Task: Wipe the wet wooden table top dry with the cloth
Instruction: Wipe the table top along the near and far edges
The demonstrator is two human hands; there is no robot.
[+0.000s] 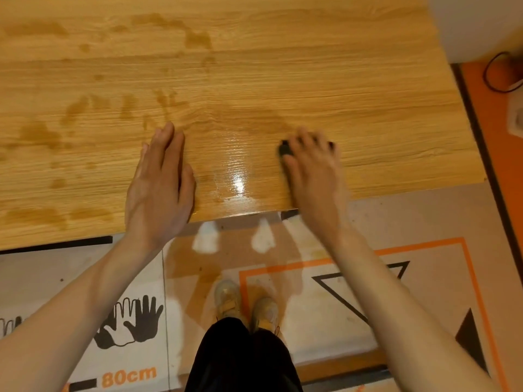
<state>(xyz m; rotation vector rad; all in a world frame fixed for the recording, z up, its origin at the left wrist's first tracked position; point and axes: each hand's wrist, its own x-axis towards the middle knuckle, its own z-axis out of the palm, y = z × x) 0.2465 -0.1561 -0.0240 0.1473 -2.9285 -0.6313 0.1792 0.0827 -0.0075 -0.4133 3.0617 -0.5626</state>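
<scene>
Across the whole upper field lay the broad, light-brown wood-grain worktop, its near edge running just above a printed floor mat marked with black hand outlines and an orange frame. Dark damp patches were scattered over the left half and the far middle of the surface, and a glossy wet film lay at the near edge between the two hands; the right end appeared dry. Judged from this spread, most of the drying was yet to be done, and the stroke in hand would be best carried leftward in overlapping passes along the grain, with firm downward pressure, so that water was lifted rather than pushed over the edge.

The left hand rested flat on the worktop, fingers straight and together, palm down, grasping nothing; it served, apparently, as a brace. The right hand, blurred by motion, pressed down with spread, bent fingers upon a small dark cloth, bunched beneath the palm and showing only as dark edges beside the thumb and at the fingertips. The cloth thus sat on the worktop under the right hand, just right of the wet film and well apart from the left hand. Refolding so small a pad to a dry face would probably be needed.
</scene>
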